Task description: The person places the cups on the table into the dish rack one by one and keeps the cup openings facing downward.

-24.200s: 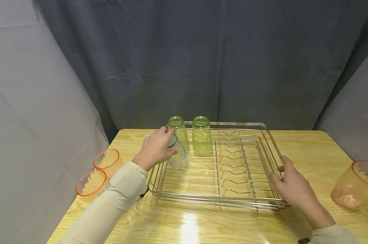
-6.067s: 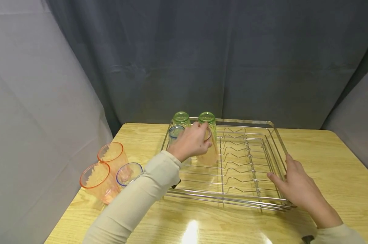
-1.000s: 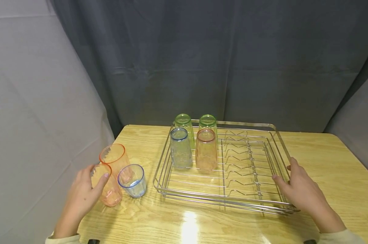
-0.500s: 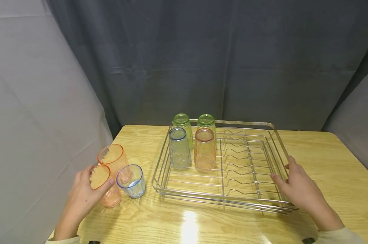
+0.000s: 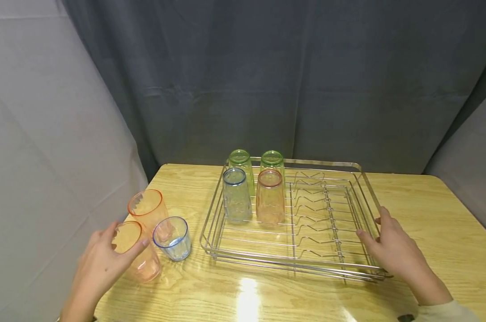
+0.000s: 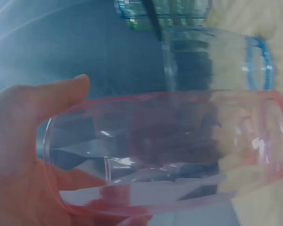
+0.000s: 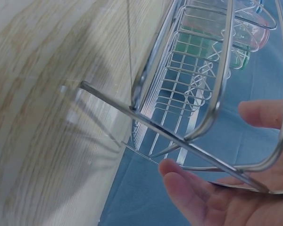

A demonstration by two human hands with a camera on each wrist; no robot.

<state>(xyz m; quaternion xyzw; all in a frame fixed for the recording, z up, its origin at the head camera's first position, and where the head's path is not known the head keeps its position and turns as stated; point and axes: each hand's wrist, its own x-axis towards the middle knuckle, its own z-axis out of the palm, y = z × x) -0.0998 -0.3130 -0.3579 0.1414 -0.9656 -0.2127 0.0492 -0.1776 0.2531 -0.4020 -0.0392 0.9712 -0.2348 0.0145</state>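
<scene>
My left hand (image 5: 100, 264) grips an orange tumbler (image 5: 143, 266) near its rim, thumb on one side and fingers behind it. In the left wrist view this tumbler (image 6: 174, 150) fills the middle, its mouth towards the palm. Close beside it stand another orange tumbler (image 5: 154, 214) and a short clear glass with a blue rim (image 5: 178, 248), both mouth up. My right hand (image 5: 400, 255) holds the right rail of a wire dish rack (image 5: 251, 258). In the rack's left half, upside down, are a bluish tumbler (image 5: 237, 201), an orange tumbler (image 5: 270, 203) and two green tumblers (image 5: 249, 172).
The rack stands on a wooden table (image 5: 198, 290), its right half lined with bent wire dividers (image 5: 313, 219). A dark curtain (image 5: 243, 80) hangs behind the table's back edge, with pale cloth (image 5: 45, 134) on the left.
Bluish and orange tumblers have joined the green ones in the rack; the orange tumbler at far right is gone from there. Lately my left hand shifted its tumbler slightly towards me. The right hand stays.
</scene>
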